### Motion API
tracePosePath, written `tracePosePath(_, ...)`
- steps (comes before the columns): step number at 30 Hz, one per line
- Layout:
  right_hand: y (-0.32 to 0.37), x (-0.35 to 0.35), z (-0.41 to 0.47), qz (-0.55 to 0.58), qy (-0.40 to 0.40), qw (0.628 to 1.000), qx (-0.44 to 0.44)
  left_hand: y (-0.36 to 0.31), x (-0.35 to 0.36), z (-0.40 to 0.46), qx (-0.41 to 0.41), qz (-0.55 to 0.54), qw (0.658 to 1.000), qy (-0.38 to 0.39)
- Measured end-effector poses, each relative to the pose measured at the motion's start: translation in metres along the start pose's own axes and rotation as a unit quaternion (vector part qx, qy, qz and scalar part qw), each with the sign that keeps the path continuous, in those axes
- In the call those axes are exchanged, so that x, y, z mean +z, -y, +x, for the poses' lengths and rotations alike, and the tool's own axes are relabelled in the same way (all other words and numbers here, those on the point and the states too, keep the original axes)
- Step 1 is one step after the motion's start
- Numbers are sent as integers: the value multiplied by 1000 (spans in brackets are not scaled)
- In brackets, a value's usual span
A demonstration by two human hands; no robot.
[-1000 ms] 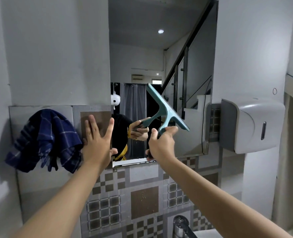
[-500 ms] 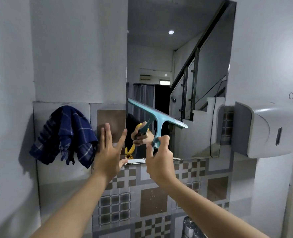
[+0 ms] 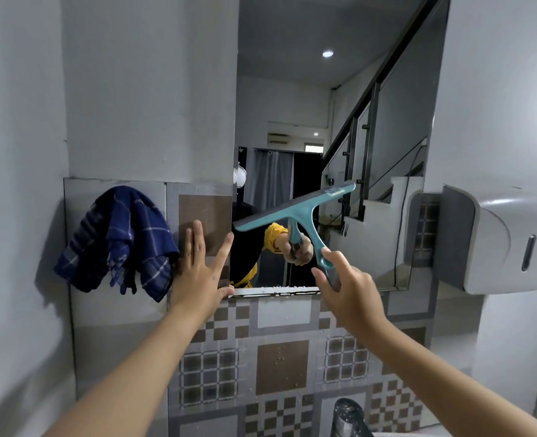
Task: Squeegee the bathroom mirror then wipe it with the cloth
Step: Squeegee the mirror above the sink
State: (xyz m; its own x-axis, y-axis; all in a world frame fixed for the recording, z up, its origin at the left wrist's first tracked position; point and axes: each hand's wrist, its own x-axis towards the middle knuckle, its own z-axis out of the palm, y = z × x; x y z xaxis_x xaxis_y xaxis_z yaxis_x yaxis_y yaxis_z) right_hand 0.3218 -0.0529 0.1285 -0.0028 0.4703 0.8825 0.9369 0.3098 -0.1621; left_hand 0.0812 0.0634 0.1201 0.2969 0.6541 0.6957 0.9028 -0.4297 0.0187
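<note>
Grey walls (image 3: 141, 89) meet patterned tiles (image 3: 280, 367) below a tall mirror (image 3: 333, 99). A blue checked cloth (image 3: 119, 241) hangs on the wall left of the mirror's lower left corner. The left hand (image 3: 199, 272) lies flat, fingers straight and spread, on the tile beside that corner. The right hand (image 3: 347, 290) grips the handle of a teal squeegee (image 3: 295, 209), whose blade slants across the mirror's lower part, right end higher. A white dispenser (image 3: 500, 241) sits right of the mirror; a tap (image 3: 349, 416) shows at the bottom edge.

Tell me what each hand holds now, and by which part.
The right hand grips the teal squeegee by the lower end of its handle. The left hand holds nothing; its fingers are spread.
</note>
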Motion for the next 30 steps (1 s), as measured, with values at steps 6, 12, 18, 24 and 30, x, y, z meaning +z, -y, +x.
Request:
tracePosePath(6,-34,-18,9,-42,-12,999,-19,0,0,1,-2,4,1000,-3)
tracePosePath(12,-66,-30,13,-62,-2,997,-43,-1,2,1,-6,5,1000,-9)
tracePosePath(18,-92,-46,17,-67,3,995,-69,1,7,2,0,30,999,-29)
tracePosePath(24,-114,-62,13,-68,-2,994,-81,3,9,3,3,41,999,-30)
tracePosePath(30,-160,-82,-7,-59,-14,998,-35,1,8,3,-8,23,999,-27)
